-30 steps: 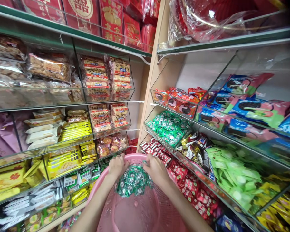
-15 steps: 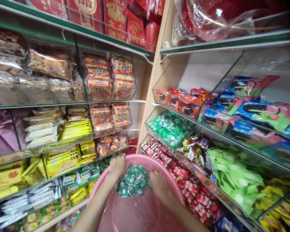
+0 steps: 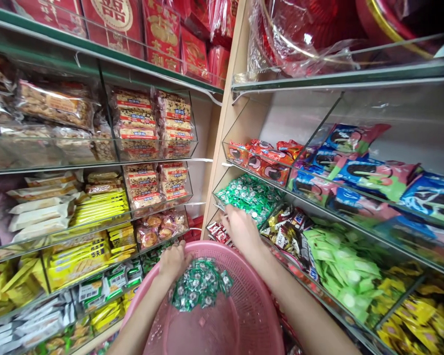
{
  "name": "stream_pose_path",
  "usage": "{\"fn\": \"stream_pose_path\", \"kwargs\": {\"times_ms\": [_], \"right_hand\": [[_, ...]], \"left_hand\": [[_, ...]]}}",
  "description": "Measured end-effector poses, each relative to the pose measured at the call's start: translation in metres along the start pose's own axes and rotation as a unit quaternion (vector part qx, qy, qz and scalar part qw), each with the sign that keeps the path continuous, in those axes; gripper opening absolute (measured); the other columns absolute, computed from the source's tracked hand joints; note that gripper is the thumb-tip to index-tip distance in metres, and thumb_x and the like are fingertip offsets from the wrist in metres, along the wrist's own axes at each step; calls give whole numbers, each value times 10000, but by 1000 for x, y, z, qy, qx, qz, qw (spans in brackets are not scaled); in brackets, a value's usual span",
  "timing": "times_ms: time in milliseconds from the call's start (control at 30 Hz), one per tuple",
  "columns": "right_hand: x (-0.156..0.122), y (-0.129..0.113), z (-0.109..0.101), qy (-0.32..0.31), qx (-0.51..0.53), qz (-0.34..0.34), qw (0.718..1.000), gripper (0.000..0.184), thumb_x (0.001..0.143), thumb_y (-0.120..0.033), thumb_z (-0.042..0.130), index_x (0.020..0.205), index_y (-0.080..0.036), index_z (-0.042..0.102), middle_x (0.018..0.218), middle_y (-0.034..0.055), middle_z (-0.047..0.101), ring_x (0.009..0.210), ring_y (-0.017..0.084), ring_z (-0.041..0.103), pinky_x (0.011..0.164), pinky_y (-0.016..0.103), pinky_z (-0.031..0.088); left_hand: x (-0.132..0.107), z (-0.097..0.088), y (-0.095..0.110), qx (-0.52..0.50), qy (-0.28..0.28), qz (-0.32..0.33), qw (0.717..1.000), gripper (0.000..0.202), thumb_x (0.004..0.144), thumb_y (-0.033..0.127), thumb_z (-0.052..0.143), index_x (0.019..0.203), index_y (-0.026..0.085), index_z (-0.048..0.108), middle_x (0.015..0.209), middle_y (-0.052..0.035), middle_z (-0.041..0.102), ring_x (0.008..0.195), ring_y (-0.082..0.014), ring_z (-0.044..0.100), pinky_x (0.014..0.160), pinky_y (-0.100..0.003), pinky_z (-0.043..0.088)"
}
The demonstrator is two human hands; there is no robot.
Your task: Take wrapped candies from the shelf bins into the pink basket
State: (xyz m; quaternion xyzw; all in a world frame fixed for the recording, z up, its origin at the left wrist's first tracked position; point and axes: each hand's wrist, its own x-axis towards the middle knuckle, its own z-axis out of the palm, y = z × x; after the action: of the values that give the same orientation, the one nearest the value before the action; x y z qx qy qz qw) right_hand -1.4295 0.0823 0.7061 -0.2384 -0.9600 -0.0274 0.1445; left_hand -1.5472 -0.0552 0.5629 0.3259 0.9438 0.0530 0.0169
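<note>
A round pink plastic basket [image 3: 261, 291] with perforated sides stands below me, holding a heap of green-wrapped candies [image 3: 200, 286] against its far side. My left hand [image 3: 173, 264] is closed over the far-left rim. Above the far-right rim, my right hand [image 3: 242, 229] reaches to the front edge of a clear shelf bin full of similar green-wrapped candies [image 3: 249, 197]. Its fingers are bent and somewhat blurred, and whether they hold or touch anything does not show.
Green packets [image 3: 346, 264] and blue-and-pink packs [image 3: 377, 175] fill glass-fronted bins on the right. Wrapped snack bars [image 3: 136, 118] and yellow packets [image 3: 99, 202] line the left shelves. A wooden upright [image 3: 216, 162] parts the two sides; red boxes [image 3: 114, 24] sit above.
My right hand has left the candies inside the basket and moved up to the green candy bin's edge. My left hand stays on the rim. The view has shifted slightly right.
</note>
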Motion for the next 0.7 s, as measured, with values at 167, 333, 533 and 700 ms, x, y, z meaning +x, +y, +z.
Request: {"fn": "stream_pose_path", "kwargs": {"times_ms": [167,333,533,700], "right_hand": [[55,25,-8,-7,-41,44,998,237,858,-129,409,1058,-126,536,1018,160,622,968,243,603,754,303,445],[82,33,17,-44,-32,62,997,301,787,-42,458,1062,-102,564,1038,163,627,1027,243,581,778,297,449],[85,38,28,-44,-24,79,996,347,763,-14,458,1087,-102,546,1065,155,622,1065,217,557,803,278,435],[82,38,22,-25,-16,87,996,334,773,-66,478,1103,-104,507,1053,158,614,1047,226,558,796,292,431]], "left_hand": [[-2,-2,-2,3,-1,-3,1000,453,853,436,397,1166,120,480,1031,-152,620,948,-266,600,781,-355,456],[-2,3,-7,6,12,-11,1000,457,857,460,377,1162,135,480,1003,-140,631,924,-265,607,782,-354,459],[-2,6,-9,11,17,-12,1000,479,858,473,362,1181,136,469,992,-140,631,932,-265,602,777,-350,456],[1,1,-7,3,1,-12,1000,484,858,465,366,1191,126,461,1025,-161,619,947,-262,600,784,-359,451]]}}
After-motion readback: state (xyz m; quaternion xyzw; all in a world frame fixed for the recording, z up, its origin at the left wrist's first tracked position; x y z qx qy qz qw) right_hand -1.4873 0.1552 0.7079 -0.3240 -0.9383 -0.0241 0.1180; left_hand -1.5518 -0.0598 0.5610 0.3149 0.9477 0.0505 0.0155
